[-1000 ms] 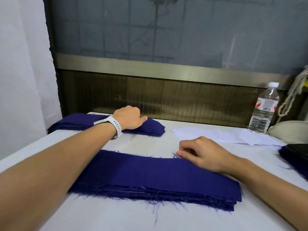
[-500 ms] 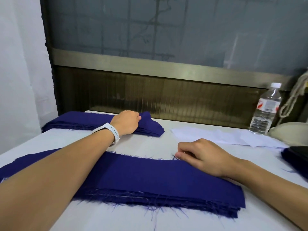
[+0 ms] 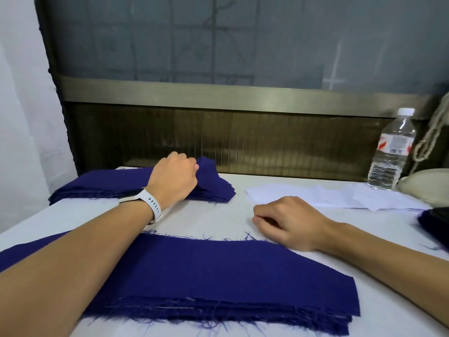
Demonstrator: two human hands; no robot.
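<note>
Two stacks of dark blue fabric pieces lie on a white table (image 3: 218,220). The far stack (image 3: 97,183) sits at the back left. My left hand (image 3: 173,178), with a white watch on its wrist, grips the top piece (image 3: 209,170) of that stack at its right end and holds it lifted off the pile. The near stack (image 3: 218,276) is long, with frayed edges, and lies across the front. My right hand (image 3: 289,222) rests on the table at the near stack's back edge, its fingers curled under and holding nothing.
A clear water bottle (image 3: 391,152) stands at the back right. White paper pieces (image 3: 328,195) lie in front of it. A pale rounded object (image 3: 427,183) and dark fabric (image 3: 435,222) sit at the right edge. A dark panel and window close off the back.
My left hand has closed on the end of the far stack's top piece and raised it. My right hand has slid slightly back off the near stack's edge.
</note>
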